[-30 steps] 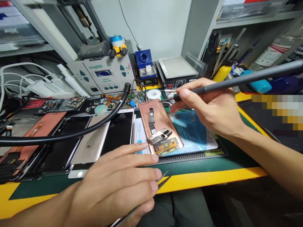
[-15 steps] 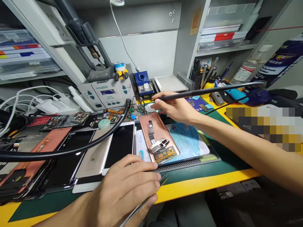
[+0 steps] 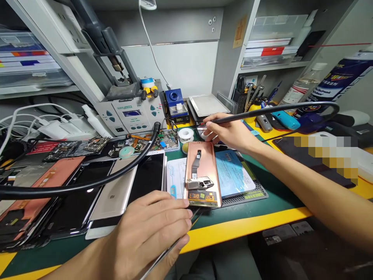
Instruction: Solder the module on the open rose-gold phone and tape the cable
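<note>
My left hand (image 3: 151, 229) is closed around thin metal tweezers (image 3: 163, 254), their tips pointing right. Its index fingertip rests at the near left corner of a copper-coloured phone screen panel (image 3: 205, 163). A grey flex cable (image 3: 197, 163) and a silver metal bracket (image 3: 199, 182) lie on that panel. Beyond the panel's far edge, my right hand (image 3: 225, 130) grips a soldering iron (image 3: 250, 113) with a black cord running off to the right. The iron's tip is largely hidden by my fingers. Close by, a white spool (image 3: 185, 135) stands on the mat.
A blue-white card (image 3: 233, 171) lies beneath the panel on a perforated dark plate (image 3: 256, 192). Several phones (image 3: 112, 194) fill the left side. A thick black hose (image 3: 122, 175) arches over them. Behind stand a grey rework station (image 3: 132, 114) and a blue soldering unit (image 3: 175, 103).
The phone screen panel has shifted right and turned straighter. My right hand has moved right with the soldering iron, uncovering the white spool. My left hand stays at the panel's near corner.
</note>
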A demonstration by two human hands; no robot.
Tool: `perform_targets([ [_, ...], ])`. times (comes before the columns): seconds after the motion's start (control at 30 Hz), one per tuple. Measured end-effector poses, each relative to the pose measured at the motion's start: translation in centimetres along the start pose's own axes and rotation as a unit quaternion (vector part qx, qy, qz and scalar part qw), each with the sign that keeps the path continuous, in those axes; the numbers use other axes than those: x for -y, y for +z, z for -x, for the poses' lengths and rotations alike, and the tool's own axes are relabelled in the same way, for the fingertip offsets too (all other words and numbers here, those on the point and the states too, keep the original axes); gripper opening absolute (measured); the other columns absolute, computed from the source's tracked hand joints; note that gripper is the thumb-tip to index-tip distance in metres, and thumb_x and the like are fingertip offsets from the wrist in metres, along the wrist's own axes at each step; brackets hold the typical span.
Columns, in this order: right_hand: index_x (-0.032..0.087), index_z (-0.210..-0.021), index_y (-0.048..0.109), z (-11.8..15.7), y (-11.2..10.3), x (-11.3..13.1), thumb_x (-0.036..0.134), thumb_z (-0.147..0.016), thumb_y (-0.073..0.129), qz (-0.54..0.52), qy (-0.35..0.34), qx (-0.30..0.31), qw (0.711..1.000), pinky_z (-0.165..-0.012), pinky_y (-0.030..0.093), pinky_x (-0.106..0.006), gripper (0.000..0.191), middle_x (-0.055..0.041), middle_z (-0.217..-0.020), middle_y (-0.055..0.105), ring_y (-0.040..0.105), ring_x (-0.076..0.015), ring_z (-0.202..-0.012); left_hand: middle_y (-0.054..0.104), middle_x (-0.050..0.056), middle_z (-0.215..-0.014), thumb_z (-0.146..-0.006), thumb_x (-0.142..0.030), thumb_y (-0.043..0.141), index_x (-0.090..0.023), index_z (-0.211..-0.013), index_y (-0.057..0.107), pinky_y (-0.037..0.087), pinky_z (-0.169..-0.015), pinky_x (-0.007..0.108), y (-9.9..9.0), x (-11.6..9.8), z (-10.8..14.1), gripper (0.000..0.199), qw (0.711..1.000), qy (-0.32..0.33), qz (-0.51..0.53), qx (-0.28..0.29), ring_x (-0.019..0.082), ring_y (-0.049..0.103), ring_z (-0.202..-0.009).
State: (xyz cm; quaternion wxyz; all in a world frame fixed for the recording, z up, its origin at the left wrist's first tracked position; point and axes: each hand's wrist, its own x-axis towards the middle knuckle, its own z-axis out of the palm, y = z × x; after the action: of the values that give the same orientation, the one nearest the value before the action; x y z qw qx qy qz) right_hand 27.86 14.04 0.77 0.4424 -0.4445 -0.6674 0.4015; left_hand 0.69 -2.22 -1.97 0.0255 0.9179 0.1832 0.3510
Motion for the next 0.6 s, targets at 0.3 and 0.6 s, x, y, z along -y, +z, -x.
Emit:
perform_targets([
  [0.3,0.02,-0.101,0.07,0.6,-1.7,-0.3,0.019,-0.1,0.072,0.046,-0.052,-0.028,0.997,-0.055,0.065,-0.031,0.002,-0.004,-0.076,0.08,0.079,-0.0207,-0.059,0.088,0.005,-0.104,-0.096,-0.004,0.061,-0.016,-0.113,0.072,0.062,-0.112,0.033,-0.2,-0.1,-0.1,0.024,0.997,-0.069,0.009,-0.02,0.017,0.083,-0.111],
  [0.6,0.018,-0.121,0.076,2.5,-0.5,0.6,0.035,-0.106,0.067,0.075,-0.153,0.055,0.984,-0.077,0.07,-0.036,0.024,-0.0091,-0.1,0.086,0.085,-0.0257,-0.091,0.089,-0.002,-0.104,-0.111,-0.015,0.055,-0.02,-0.115,0.07,0.038,-0.137,0.039,0.7,-2.2,-0.7,0.016,0.997,-0.045,0.042,0.036,0.015,0.079,-0.125],
])
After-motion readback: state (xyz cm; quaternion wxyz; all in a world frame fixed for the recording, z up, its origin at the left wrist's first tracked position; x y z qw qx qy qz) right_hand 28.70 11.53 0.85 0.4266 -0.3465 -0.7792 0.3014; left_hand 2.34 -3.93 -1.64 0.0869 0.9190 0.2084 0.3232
